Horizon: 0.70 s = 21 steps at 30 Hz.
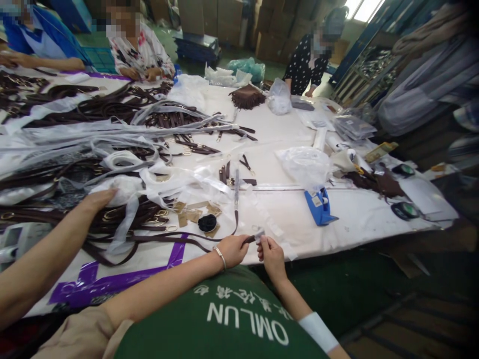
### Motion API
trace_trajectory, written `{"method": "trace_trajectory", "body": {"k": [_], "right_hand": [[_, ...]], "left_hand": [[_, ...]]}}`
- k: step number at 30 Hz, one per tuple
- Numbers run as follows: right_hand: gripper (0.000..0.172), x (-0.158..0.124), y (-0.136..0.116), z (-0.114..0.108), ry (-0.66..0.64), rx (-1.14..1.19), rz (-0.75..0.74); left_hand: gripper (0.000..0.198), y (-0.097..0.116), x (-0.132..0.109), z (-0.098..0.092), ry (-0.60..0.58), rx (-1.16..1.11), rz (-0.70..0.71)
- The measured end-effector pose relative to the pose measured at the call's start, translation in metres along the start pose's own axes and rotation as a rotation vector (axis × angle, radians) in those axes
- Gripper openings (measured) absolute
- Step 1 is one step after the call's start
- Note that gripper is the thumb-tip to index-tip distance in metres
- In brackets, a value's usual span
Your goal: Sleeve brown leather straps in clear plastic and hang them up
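Observation:
Near the front edge of the table, my left hand (232, 251), with a bracelet at the wrist, grips a dark brown strap (209, 245) close to its end. The strap runs left along the table edge, and a part of it curves up to a wrapped end (237, 187). Right beside it, my right hand (272, 254) pinches a small whitish, clear wrapping piece (259, 234) at the strap's tip. The fingers hide part of that end. Ahead lie a black round item (207, 223) and several brown tags (190, 213).
A co-worker's hand (103, 197) reaches in from the left onto white wrapping (127, 189). Piled straps (123, 114) cover the table's left side. A blue tape dispenser (318, 207) and a clear plastic bag (305, 162) lie to the right. Several people stand across the table.

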State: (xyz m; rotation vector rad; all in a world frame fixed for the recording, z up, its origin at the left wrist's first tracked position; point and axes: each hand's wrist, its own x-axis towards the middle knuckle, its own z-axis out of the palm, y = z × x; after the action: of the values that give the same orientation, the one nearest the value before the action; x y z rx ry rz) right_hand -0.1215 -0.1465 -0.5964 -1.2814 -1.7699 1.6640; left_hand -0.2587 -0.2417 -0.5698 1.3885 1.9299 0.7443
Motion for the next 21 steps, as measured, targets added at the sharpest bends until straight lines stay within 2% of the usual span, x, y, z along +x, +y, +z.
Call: {"method": "trace_trajectory", "body": {"k": [3,7,9,12,14,18,21], "right_hand": [[0.041,-0.007,-0.001,0.010,-0.068,-0.011,-0.014],[0.041,-0.014,0.007,0.016,-0.199,0.002,-0.017],[0.042,-0.014,0.010,0.014,-0.237,0.045,0.028],[0.045,-0.008,0.013,0.012,-0.205,0.238,0.231],[0.043,-0.001,0.011,0.011,-0.183,0.403,0.316],[0.030,0.010,0.003,0.010,-0.193,0.537,0.264],[0.028,0.013,-0.003,0.008,-0.149,0.540,0.242]], "left_hand": [[0.031,0.001,0.002,0.002,-0.075,-0.125,-0.003],[0.046,-0.011,0.004,0.007,-0.239,-0.481,-0.178],[0.047,-0.017,0.004,0.009,-0.283,-0.593,-0.201],[0.035,-0.022,0.003,0.011,-0.306,-0.650,-0.167],[0.032,-0.024,0.001,0.011,-0.330,-0.658,-0.176],[0.038,-0.029,-0.003,0.008,-0.411,-0.766,-0.173],[0.045,-0.033,-0.009,0.001,-0.389,-0.801,-0.144]]}}
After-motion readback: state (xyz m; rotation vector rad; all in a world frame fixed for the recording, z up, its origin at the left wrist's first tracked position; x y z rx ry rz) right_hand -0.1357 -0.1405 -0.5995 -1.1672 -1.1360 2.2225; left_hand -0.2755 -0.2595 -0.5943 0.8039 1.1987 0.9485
